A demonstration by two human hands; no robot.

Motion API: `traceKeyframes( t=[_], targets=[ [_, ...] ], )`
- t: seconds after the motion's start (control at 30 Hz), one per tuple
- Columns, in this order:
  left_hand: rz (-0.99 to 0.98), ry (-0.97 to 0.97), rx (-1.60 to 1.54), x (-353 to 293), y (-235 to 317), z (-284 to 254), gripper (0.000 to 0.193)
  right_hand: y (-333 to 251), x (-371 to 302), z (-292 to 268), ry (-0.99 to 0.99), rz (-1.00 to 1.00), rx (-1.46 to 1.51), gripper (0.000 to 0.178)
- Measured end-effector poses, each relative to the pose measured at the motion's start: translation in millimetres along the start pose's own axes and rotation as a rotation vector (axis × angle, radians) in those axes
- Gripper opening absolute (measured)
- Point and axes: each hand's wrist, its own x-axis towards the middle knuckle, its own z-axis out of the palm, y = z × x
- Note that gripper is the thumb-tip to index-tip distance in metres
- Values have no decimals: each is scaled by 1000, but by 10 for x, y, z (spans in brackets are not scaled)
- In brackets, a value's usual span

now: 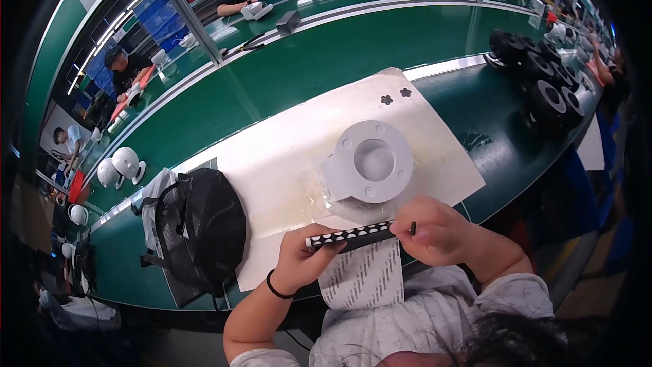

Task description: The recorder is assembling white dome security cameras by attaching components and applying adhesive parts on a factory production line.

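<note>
- Left hand (pixel 309 253) is what I see first: it is closed on the left end of a dark strip (pixel 353 236) with a row of pale patches along it, fingers curled over the top edge.
- Right hand (pixel 435 231) grips the strip's right end, clenched, with the strip's dark tip showing just past the knuckles.
- Between my two hands the strip lies nearly level, rising a little to the right, above the near edge of the surface (pixel 319 61).
- From the strip a white sheet (pixel 363 275) printed with rows of small marks hangs toward my lap.
- Just beyond the strip sits a grey disc (pixel 372 161) with a round hollow in its middle, resting on clear plastic wrap (pixel 319 183).
- Disc and wrap both lie on a white mat (pixel 285 149) spread over the green surface; two small dark flower-shaped pieces (pixel 395 96) sit near the mat's far edge.
- To my left, a black mesh bag (pixel 200 228) rests on the surface, touching the mat's edge.
- Far right, a cluster of black rings (pixel 543 81) is stacked on the surface, well apart from my hands.
- Two white round parts (pixel 119 166) stand on the left, beyond the bag.
- Other people sit along the far side of the line.
</note>
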Motion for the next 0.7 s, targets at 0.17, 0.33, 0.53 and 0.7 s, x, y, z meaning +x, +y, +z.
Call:
traceKeyframes(
  t=[0.17, 0.33, 0.53, 0.7],
  targets=[
    [-72, 20, -81, -31, -32, -18, 5, 5, 162, -114, -231, -11, 115, 55],
    [-115, 17, -150, -48, -50, 1, 4, -13, 129, -143, -235, 39, 170, 47],
    [-87, 17, -170, -50, -32, -4, 4, 42, 74, -152, -227, -13, 227, 43],
    [-24, 73, -15, -11, 32, -42, 5, 62, -55, -142, -212, 82, 240, 49]
  ],
)
